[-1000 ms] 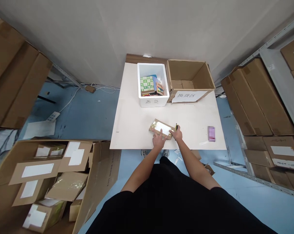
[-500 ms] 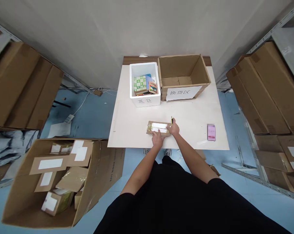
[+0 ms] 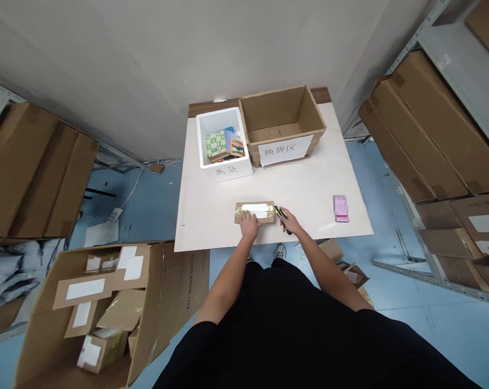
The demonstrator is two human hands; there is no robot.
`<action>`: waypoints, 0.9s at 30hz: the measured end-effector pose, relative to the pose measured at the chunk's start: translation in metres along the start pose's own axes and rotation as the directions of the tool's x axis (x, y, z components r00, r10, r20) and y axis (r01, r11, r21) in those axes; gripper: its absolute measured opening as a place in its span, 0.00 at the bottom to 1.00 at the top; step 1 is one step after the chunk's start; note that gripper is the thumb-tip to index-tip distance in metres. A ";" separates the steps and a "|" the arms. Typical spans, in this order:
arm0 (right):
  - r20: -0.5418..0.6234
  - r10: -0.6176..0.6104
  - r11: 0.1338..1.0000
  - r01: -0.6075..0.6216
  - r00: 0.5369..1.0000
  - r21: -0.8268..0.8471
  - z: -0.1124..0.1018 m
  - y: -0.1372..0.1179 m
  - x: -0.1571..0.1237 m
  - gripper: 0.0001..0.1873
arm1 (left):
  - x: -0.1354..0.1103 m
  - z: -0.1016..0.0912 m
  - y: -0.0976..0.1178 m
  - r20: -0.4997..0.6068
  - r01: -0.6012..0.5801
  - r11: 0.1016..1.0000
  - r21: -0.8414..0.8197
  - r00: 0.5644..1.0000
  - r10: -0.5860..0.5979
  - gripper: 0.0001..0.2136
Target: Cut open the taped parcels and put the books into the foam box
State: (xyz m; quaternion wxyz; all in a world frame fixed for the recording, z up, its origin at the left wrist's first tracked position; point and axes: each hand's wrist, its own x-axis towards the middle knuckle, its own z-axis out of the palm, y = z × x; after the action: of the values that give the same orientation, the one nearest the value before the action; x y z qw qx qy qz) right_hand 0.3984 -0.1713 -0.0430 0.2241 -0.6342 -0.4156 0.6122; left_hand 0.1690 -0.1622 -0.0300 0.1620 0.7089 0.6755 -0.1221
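Note:
A small cardboard box (image 3: 255, 207) with a white label and shiny tape lies on the white tabletop near its front edge. My left hand (image 3: 250, 223) grips the box from the near side, fingers over its top and thumb toward the front. In my right hand (image 3: 289, 220) is a yellow and black utility knife (image 3: 280, 212), its tip beside the box's right end. Whether the blade touches the cardboard is too small to tell.
Behind stand a white foam box (image 3: 228, 173) holding books and a large open carton (image 3: 252, 154) with a handwritten sign. A pink item (image 3: 341, 208) lies at the right. On the floor at left, a big carton (image 3: 145, 313) holds several parcels. Shelves with cartons (image 3: 425, 140) flank both sides.
My right hand has drawn back slightly from the top of the box to its right end, and the knife now shows more fully. The left hand stays on the box; the view has shifted.

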 end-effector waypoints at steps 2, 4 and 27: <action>0.003 -0.007 1.000 0.007 1.000 0.000 0.003 0.000 -0.003 0.30 | 0.001 0.003 -0.002 0.008 -0.006 1.000 -0.008 1.000 0.006 0.35; 0.000 -0.020 1.000 0.020 1.000 0.007 0.006 -0.001 -0.004 0.30 | 0.002 0.007 -0.003 0.016 -0.001 1.000 -0.014 1.000 0.002 0.36; -0.193 -0.013 1.000 0.008 0.981 -0.025 0.005 -0.002 -0.020 0.32 | 0.023 -0.027 -0.018 -0.026 -0.057 0.998 0.022 0.998 0.058 0.28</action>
State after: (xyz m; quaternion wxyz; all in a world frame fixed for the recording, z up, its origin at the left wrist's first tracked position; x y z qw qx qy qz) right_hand 0.3951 -0.1878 -0.0306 0.2591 -0.6911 -0.4024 0.5416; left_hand 0.1511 -0.1299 -0.0153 0.1487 0.7314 0.6555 -0.1151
